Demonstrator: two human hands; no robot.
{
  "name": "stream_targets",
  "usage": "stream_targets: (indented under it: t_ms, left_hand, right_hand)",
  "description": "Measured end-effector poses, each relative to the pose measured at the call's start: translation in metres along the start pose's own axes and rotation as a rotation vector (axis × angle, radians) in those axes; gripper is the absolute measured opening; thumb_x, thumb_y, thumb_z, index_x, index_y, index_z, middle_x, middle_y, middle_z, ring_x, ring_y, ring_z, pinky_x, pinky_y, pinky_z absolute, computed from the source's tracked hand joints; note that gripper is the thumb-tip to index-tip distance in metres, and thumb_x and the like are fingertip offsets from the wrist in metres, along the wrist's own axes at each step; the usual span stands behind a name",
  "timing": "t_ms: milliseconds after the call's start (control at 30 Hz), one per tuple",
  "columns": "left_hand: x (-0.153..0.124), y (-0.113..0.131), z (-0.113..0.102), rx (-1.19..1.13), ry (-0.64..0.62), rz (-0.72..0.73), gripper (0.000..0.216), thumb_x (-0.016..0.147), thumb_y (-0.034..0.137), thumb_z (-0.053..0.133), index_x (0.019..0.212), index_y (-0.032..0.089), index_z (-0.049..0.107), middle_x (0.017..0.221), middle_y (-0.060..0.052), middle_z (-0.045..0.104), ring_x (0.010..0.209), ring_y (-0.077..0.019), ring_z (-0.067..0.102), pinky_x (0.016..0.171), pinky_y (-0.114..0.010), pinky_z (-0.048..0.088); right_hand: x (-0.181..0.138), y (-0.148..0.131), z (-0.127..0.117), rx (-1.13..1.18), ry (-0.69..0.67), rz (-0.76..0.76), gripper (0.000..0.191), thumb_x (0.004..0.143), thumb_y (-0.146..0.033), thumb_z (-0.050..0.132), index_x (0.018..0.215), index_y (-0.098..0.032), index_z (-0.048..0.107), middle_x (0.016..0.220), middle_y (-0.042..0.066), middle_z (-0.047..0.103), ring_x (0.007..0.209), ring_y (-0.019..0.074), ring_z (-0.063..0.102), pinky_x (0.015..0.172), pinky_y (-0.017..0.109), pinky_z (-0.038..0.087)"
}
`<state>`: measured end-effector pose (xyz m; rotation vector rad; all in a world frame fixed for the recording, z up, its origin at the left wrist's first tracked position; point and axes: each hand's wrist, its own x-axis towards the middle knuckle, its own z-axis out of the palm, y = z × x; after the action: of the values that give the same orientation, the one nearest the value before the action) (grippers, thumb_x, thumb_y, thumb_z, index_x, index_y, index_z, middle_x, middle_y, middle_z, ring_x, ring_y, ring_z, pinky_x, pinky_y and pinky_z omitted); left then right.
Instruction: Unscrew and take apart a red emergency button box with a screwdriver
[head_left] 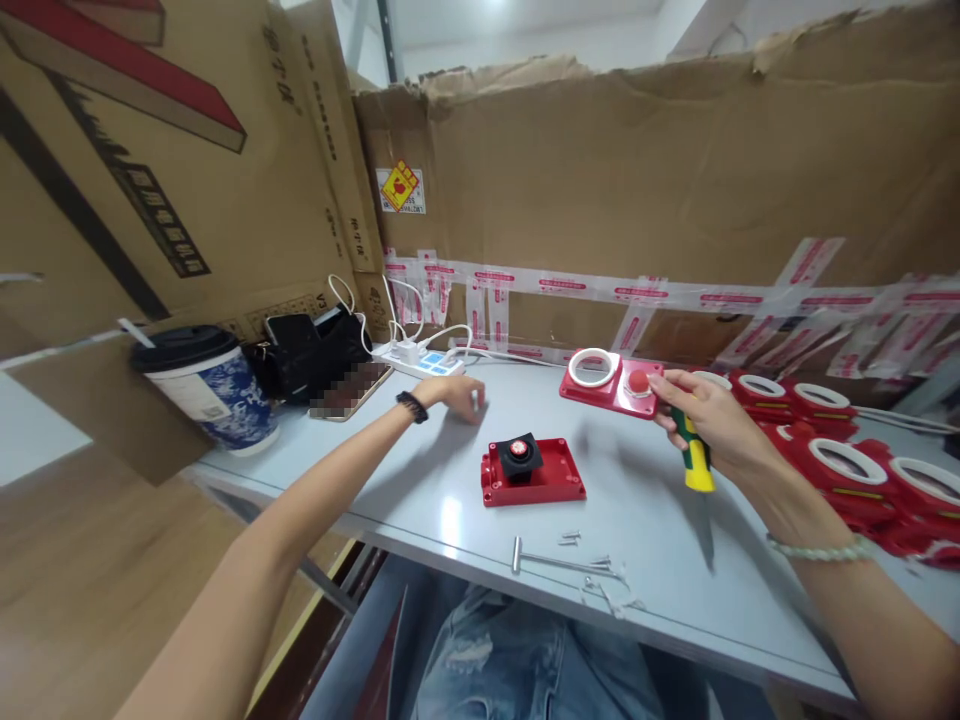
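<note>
My left hand (463, 398) is just above the table behind a red box base (566, 478), its fingers loosely bent with nothing visible in them. Inside that base sits a black square part with a round red-and-white centre (519, 450). My right hand (701, 412) holds up a red cover plate (611, 392) by its right end. The plate carries a white ring (591, 368) and a red button (639, 383). Tucked in the same hand is a screwdriver (697, 465) with a yellow and green handle, its shaft pointing down.
A T-handled wrench (555, 561) and several screws (570, 537) lie near the front edge. Several red units with white rings (847, 462) crowd the right. At left are a paper cup (214, 390), a phone (352, 391) and a power strip (420, 360). Cardboard (600, 180) walls the back.
</note>
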<state>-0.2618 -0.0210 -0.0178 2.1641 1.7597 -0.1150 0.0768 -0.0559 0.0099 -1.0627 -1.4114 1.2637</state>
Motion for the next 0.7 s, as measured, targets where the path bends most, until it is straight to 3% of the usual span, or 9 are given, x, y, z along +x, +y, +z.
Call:
stream_targets:
  t_ms: [167, 300, 433, 533, 633, 700]
  left_hand:
    - [-0.033, -0.049, 0.014, -0.09, 0.113, 0.032, 0.041, 0.061, 0.037, 0.069, 0.097, 0.019, 0.062, 0.088, -0.004, 0.067, 0.076, -0.0189, 0.062, 0.065, -0.024, 0.045]
    - [-0.036, -0.048, 0.016, -0.164, 0.247, 0.087, 0.038, 0.066, 0.037, 0.069, 0.097, 0.016, 0.06, 0.087, -0.006, 0.065, 0.079, -0.0205, 0.061, 0.067, -0.027, 0.047]
    - [-0.036, 0.0, 0.011, -0.26, 0.471, 0.211, 0.035, 0.089, 0.043, 0.046, 0.11, 0.017, 0.054, 0.112, -0.01, 0.06, 0.098, -0.02, 0.059, 0.078, -0.03, 0.048]
    - [-0.041, 0.054, 0.009, -0.394, 0.692, 0.515, 0.045, 0.092, 0.047, 0.047, 0.129, 0.022, 0.042, 0.122, -0.01, 0.055, 0.107, -0.0207, 0.056, 0.083, -0.032, 0.049]
    - [-0.043, 0.096, 0.012, -0.181, 0.778, 0.644, 0.053, 0.089, 0.05, 0.053, 0.132, 0.021, 0.041, 0.12, -0.012, 0.051, 0.105, -0.0226, 0.054, 0.087, -0.037, 0.049]
    - [-0.039, 0.108, 0.014, -0.03, 0.84, 0.661, 0.048, 0.091, 0.051, 0.049, 0.124, 0.017, 0.047, 0.111, -0.012, 0.052, 0.092, -0.0211, 0.056, 0.08, -0.035, 0.05]
  right_hand:
    - [-0.007, 0.0, 0.012, 0.0, -0.077, 0.028, 0.044, 0.062, -0.049, 0.078, 0.082, -0.019, 0.053, 0.055, -0.007, 0.046, 0.045, 0.0044, 0.039, 0.029, 0.012, 0.032]
    - [-0.011, 0.001, 0.018, -0.012, -0.099, 0.055, 0.043, 0.063, -0.048, 0.078, 0.082, -0.019, 0.052, 0.052, -0.007, 0.047, 0.043, 0.0042, 0.038, 0.029, 0.012, 0.031]
    - [-0.009, 0.004, 0.02, -0.027, -0.124, 0.06, 0.042, 0.066, -0.048, 0.076, 0.084, -0.02, 0.052, 0.051, -0.007, 0.048, 0.041, 0.0041, 0.037, 0.029, 0.013, 0.031]
    - [-0.011, 0.008, 0.021, -0.034, -0.148, 0.038, 0.04, 0.068, -0.048, 0.074, 0.087, -0.02, 0.052, 0.054, -0.006, 0.051, 0.044, 0.0049, 0.04, 0.03, 0.013, 0.032]
    - [-0.015, 0.009, 0.022, -0.048, -0.158, 0.014, 0.037, 0.072, -0.048, 0.071, 0.086, -0.021, 0.052, 0.054, -0.006, 0.051, 0.044, 0.0055, 0.041, 0.03, 0.014, 0.033]
    - [-0.017, 0.008, 0.023, -0.047, -0.154, 0.003, 0.035, 0.073, -0.048, 0.07, 0.086, -0.02, 0.053, 0.055, -0.006, 0.052, 0.043, 0.0055, 0.041, 0.031, 0.014, 0.033]
